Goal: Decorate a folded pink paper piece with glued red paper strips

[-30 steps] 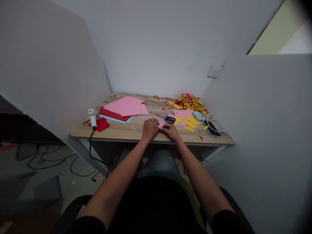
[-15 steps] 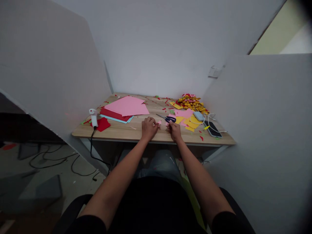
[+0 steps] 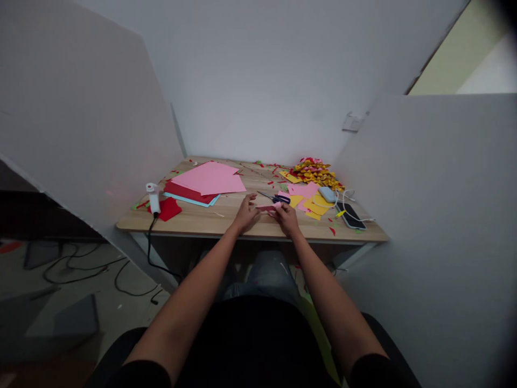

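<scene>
Both hands meet low over the near part of the desk in the head view, with a small pink paper strip between them. Take that strip as the centre of the dial, twelve towards the wall. The right hand, at four o'clock, has its thumb and fingertips closed in a pinch on the strip's right end. The left hand, at eight to nine o'clock, is half-spread with curved fingers, its thumb close to the other end; whether it grips the paper or only steadies it, I cannot tell.

As for progress, the strip looks folded or creased and seems a piece partway through shaping. At two o'clock, a heap of yellow folded pieces with some pink and red among them suggests that many are finished. Unworked stock seems to lie at ten o'clock: large pink sheets over red sheets and a light blue sheet. Small flat yellow pieces at three o'clock look cut but unfolded.

Scissors lie just beyond the right hand at one o'clock, blades towards ten. At nine o'clock a white handheld device stands beside red paper; a phone rests at three to four.
</scene>
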`<state>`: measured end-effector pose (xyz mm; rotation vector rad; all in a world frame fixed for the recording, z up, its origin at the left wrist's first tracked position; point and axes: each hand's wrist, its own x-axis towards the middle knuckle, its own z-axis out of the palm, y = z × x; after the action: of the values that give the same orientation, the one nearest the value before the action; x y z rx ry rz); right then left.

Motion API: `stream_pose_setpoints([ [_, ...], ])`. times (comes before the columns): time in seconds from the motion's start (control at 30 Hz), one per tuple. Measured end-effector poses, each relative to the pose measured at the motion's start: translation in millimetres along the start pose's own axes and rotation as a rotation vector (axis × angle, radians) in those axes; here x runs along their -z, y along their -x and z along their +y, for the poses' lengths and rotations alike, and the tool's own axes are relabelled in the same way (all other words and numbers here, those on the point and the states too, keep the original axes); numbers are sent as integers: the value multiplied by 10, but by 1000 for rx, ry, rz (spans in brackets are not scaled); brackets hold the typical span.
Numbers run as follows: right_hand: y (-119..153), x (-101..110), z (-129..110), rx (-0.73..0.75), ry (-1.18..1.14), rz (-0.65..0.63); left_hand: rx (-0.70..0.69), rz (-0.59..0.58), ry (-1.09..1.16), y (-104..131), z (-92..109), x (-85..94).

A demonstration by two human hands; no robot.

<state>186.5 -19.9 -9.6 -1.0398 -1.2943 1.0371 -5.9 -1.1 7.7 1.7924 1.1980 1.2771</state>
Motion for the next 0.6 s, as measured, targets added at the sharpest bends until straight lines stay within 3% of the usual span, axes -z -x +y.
stream_pose_setpoints([
  [0.2, 6, 85, -25, -57, -139, 1, 95, -102, 292, -70, -102, 63],
  [0.43, -9, 102, -37, -70, -220, 33, 126, -375, 523, 22, -28, -1],
  [0.6, -26, 88, -3, -114, -211, 32, 128, -380, 555, 44, -29, 52],
])
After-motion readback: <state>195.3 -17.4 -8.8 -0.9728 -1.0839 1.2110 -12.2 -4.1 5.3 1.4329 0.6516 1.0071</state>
